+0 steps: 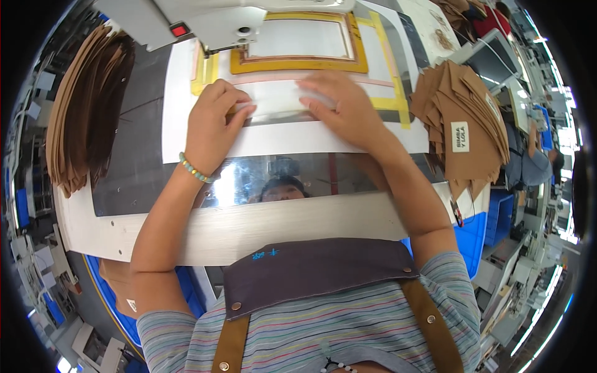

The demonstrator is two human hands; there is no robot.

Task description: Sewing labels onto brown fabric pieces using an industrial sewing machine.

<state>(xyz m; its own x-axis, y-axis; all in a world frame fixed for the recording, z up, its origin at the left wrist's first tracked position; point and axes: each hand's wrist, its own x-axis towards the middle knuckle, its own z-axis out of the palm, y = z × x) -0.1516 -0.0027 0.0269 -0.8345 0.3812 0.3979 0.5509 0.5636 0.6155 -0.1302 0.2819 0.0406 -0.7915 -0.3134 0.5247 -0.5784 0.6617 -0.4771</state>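
Left hand (217, 118): fingers curled, thumb toward fingertips, at yellow-taped panel (273, 92). Right hand (348, 112): blurred, fingers half-bent over same panel. Cannot tell whether either grips. Yellow rectangular frame (298, 64) just beyond. White machine head (217, 15) above; brown panel stacks (460, 102) both sides.

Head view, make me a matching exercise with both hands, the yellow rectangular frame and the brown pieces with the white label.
Things:
1. Left hand
2. Right hand
3. Yellow rectangular frame
4. White-labelled brown pieces

Descriptions:
A. Lies beyond both hands
B. Blurred, its wrist bare
C. Stacked toward the picture's right edge
D. Has a beaded bracelet at its wrist

Pairs: 1-D, 2-B, 3-A, 4-C
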